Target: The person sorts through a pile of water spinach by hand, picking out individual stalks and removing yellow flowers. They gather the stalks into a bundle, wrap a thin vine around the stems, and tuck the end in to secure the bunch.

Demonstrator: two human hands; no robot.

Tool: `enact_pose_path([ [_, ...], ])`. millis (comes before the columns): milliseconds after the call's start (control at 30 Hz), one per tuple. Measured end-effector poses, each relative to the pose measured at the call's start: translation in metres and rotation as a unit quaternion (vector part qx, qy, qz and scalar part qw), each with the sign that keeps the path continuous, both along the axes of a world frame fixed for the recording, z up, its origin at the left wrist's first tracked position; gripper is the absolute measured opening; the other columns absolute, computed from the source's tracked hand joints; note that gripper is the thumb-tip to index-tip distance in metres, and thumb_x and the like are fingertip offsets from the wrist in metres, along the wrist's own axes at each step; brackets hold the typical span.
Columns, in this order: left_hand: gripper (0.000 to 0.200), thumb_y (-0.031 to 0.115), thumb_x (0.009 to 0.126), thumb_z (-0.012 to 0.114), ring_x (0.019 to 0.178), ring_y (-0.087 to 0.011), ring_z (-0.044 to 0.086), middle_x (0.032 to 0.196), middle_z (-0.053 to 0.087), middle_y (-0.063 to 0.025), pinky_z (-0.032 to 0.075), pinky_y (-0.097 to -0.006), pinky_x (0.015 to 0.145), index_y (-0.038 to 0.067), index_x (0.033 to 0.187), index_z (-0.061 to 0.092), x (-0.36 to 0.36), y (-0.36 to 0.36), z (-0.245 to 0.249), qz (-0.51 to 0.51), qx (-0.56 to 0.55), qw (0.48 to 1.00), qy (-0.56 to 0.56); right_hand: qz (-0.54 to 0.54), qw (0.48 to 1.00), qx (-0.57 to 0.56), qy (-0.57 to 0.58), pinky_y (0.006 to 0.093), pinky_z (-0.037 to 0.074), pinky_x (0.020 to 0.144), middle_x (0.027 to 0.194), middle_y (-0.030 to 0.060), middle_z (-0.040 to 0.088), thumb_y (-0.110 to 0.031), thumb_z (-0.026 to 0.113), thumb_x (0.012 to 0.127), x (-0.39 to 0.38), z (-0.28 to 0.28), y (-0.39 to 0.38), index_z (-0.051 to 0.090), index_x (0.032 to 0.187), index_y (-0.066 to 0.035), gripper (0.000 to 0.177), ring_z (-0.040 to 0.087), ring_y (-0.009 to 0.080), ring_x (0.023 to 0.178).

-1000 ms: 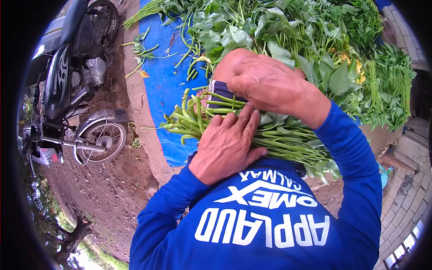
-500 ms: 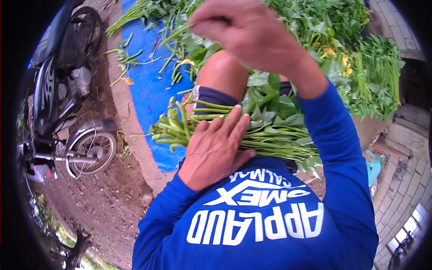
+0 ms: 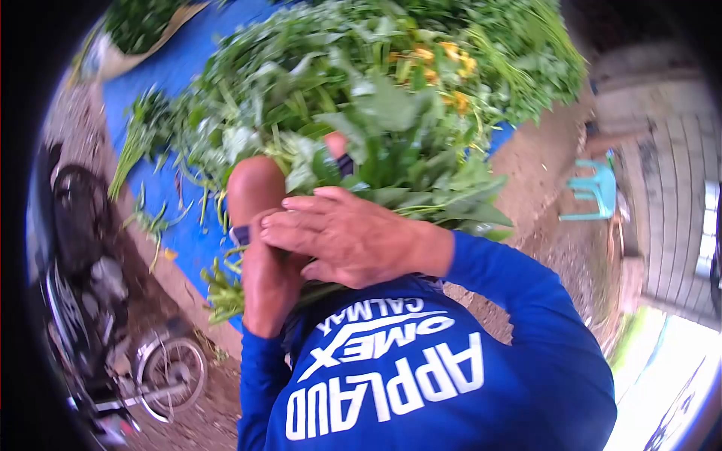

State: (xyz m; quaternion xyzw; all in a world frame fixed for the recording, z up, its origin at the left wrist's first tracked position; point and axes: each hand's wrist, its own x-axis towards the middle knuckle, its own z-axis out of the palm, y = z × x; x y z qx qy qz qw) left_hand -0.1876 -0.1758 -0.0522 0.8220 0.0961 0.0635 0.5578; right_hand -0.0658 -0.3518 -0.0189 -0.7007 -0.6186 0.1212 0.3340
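Observation:
A bundle of leafy green stems (image 3: pixel 224 292) lies across my lap, its cut ends at the left and its leaves spreading to the upper right. My left hand (image 3: pixel 269 282) is at the stem end, its fingers mostly hidden behind my other hand. My right hand (image 3: pixel 342 237) lies over the bundle and overlaps my left hand, its fingers extended and close together, pointing left. Whether anything thin is between the hands cannot be made out. My bare knee (image 3: pixel 256 184) rises just beyond them.
A large heap of greens (image 3: pixel 301 83) with yellow flowers (image 3: pixel 451 60) covers a blue tarp (image 3: pixel 184 255). A motorcycle (image 3: pixel 98 301) stands on dirt at the left. A turquoise plastic chair (image 3: pixel 596 189) is at the right, and a sack of greens (image 3: pixel 120 64) at the upper left.
My right hand has come down from above the knee onto the bundle, over my left hand. My left hand has turned and shifted left. The view has swung, bringing the chair and sack into sight.

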Motion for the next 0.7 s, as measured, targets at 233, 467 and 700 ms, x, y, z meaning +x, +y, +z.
enact_pose_path([
  [233,0.061,0.006,0.092,0.081,0.132,-0.0375,0.058,0.142,0.059,-0.0242,0.046,-0.0428,0.113,-0.004,0.144,0.050,-0.018,-0.004,0.020,0.092,0.225,0.968,0.063,-0.054,0.989,-0.016,-0.138,0.0461,0.045,0.103,0.131,0.0111,0.067,-0.027,0.074,0.089,-0.001,-0.019,0.000,0.072,0.114,-0.006,0.033,0.063,0.0271,0.127],
  [467,0.038,0.005,0.104,0.057,0.130,-0.0229,0.060,0.142,0.063,-0.0155,0.044,-0.0381,0.115,-0.001,0.142,0.055,-0.018,0.007,0.014,0.272,-0.140,0.949,-0.071,-0.048,0.990,0.041,-0.129,0.0500,0.045,0.102,0.118,0.0116,0.067,-0.034,0.072,0.095,-0.029,-0.033,0.034,0.069,0.122,-0.007,0.039,0.065,0.0274,0.117],
  [700,0.023,0.010,0.110,0.060,0.116,-0.0156,0.063,0.126,0.069,-0.0094,0.048,-0.0310,0.104,-0.001,0.129,0.066,-0.018,0.011,0.006,0.270,-0.121,0.954,-0.048,-0.042,0.980,-0.030,-0.193,0.0431,0.049,0.088,0.098,0.0044,0.067,-0.021,0.067,0.088,-0.018,-0.031,0.022,0.070,0.091,-0.011,0.010,0.068,0.0236,0.101],
])
